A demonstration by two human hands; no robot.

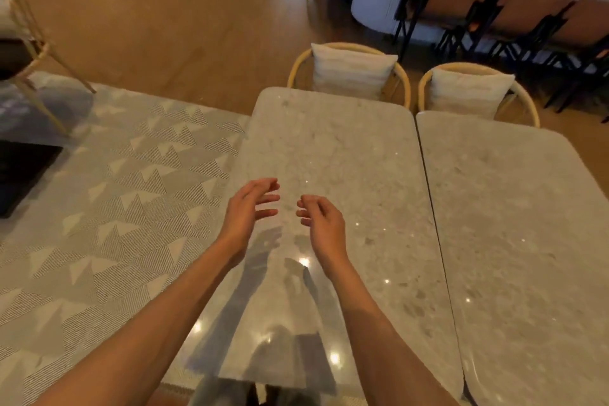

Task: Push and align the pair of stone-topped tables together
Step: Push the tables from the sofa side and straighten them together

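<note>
Two pale, speckled stone-topped tables stand side by side. The left table (346, 155) lies straight ahead of me, the right table (514, 214) beside it. Only a thin dark seam separates their long edges, and the far ends look roughly level. My left hand (248, 209) and my right hand (321, 219) hover above the near half of the left table, palms facing each other, fingers loosely curled and apart, holding nothing. Neither hand touches the stone. My forearms reflect in the glossy top.
Two rattan chairs with white cushions (352, 71) (468, 89) are tucked at the tables' far ends. A patterned grey rug (108, 201) covers the floor to the left. Another chair (23, 43) stands far left. Dark-legged brown chairs (494, 16) line a counter at the back right.
</note>
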